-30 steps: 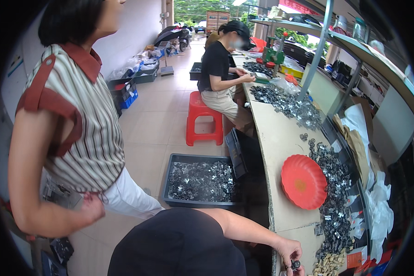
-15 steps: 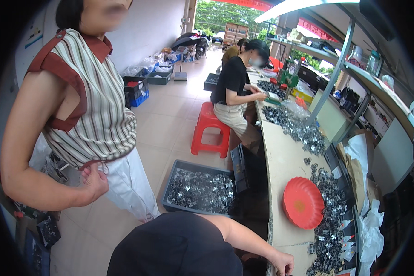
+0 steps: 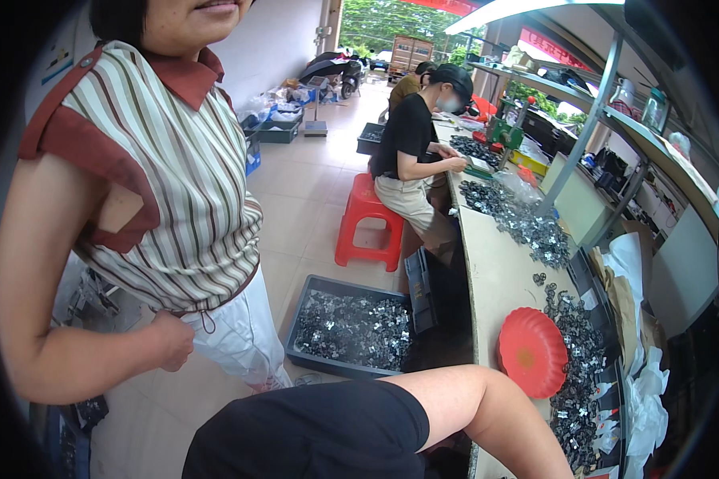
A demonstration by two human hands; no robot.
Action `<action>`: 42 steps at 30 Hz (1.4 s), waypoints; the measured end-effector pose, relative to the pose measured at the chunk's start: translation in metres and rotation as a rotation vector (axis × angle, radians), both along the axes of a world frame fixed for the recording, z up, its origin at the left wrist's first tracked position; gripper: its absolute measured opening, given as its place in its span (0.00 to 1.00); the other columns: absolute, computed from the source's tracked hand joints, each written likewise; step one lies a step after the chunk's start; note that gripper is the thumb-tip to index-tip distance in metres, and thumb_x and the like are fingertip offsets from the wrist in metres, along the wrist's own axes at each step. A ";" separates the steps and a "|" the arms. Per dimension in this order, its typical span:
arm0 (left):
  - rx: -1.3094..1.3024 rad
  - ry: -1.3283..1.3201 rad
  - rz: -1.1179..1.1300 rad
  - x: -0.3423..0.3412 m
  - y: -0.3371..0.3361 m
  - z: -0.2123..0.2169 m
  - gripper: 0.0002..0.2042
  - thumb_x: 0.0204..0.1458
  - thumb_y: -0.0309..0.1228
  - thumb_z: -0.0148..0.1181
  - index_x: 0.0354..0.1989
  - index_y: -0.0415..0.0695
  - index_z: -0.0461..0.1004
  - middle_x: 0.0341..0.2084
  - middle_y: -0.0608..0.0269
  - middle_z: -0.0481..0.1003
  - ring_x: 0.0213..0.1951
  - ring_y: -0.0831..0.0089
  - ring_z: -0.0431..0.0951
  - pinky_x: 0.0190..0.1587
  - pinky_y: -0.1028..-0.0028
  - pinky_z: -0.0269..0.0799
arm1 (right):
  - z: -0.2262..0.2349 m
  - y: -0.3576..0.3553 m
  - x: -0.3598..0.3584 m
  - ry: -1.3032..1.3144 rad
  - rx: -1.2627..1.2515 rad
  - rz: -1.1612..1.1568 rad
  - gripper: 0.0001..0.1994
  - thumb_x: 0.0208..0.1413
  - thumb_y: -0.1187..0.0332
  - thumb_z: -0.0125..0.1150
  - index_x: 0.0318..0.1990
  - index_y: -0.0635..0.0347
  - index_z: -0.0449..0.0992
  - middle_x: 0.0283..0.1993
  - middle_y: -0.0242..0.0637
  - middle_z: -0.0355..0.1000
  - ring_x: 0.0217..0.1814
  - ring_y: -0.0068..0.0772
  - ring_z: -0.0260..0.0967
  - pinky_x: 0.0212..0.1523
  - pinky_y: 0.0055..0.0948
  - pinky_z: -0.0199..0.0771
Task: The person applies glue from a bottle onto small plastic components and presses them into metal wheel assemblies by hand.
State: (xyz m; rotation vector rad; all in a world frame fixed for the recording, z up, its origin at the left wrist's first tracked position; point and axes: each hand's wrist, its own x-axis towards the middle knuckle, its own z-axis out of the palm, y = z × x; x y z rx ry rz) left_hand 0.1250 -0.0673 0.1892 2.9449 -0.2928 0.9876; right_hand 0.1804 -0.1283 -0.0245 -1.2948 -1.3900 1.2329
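Note:
From the lower edge rises my black sleeve [image 3: 311, 431], and my bare left arm [image 3: 495, 407] bends over the edge of the workbench [image 3: 507, 279]. That arm runs out of the picture at the bottom, so my left hand is hidden below the frame. My right hand is not seen either. Beyond the arm, a red scalloped plastic bowl [image 3: 533, 353] rests on the bench. Along its right side spreads a heap of small black parts [image 3: 575, 391] mixed with shiny metal-looking pieces.
A person in a striped top [image 3: 176, 176] stands close on the left. Farther along the bench, a co-worker in black [image 3: 411, 140] sits on a red stool [image 3: 367, 223], handling something small. A grey crate [image 3: 351, 327] of parts lies on the floor. Metal shelving [image 3: 603, 120] rises behind the bench.
My left arm has bent and swung across the bench edge, and its hand has dropped out below the frame. The standing person appears larger and nearer, one hand at the waist.

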 end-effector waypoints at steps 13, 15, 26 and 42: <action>-0.166 0.211 0.086 -0.089 0.015 -0.040 0.17 0.41 0.31 0.54 0.44 0.46 0.70 0.32 0.50 0.73 0.35 0.52 0.72 0.37 0.59 0.67 | -0.003 -0.012 0.005 -0.013 0.071 -0.110 0.14 0.45 0.72 0.60 0.40 0.67 0.72 0.39 0.41 0.71 0.40 0.32 0.67 0.43 0.28 0.66; -0.228 0.501 0.189 -0.115 -0.004 -0.034 0.15 0.42 0.30 0.53 0.40 0.46 0.72 0.31 0.51 0.74 0.36 0.53 0.72 0.38 0.60 0.67 | 0.003 -0.013 -0.001 -0.019 0.078 -0.117 0.14 0.45 0.72 0.60 0.40 0.67 0.72 0.40 0.41 0.71 0.41 0.32 0.67 0.43 0.28 0.66; -0.474 0.670 0.174 -0.169 -0.018 -0.117 0.16 0.37 0.31 0.54 0.39 0.49 0.75 0.27 0.55 0.75 0.33 0.59 0.74 0.38 0.62 0.68 | 0.036 -0.027 -0.022 -0.111 0.090 -0.126 0.14 0.46 0.73 0.59 0.42 0.67 0.71 0.40 0.40 0.70 0.42 0.31 0.66 0.45 0.28 0.65; -1.402 -0.086 0.109 -0.154 0.012 -0.153 0.13 0.41 0.23 0.61 0.38 0.39 0.70 0.31 0.67 0.70 0.35 0.80 0.69 0.41 0.79 0.67 | 0.027 -0.004 -0.026 0.122 0.459 -0.196 0.13 0.35 0.80 0.62 0.32 0.64 0.69 0.37 0.35 0.64 0.41 0.27 0.62 0.45 0.24 0.61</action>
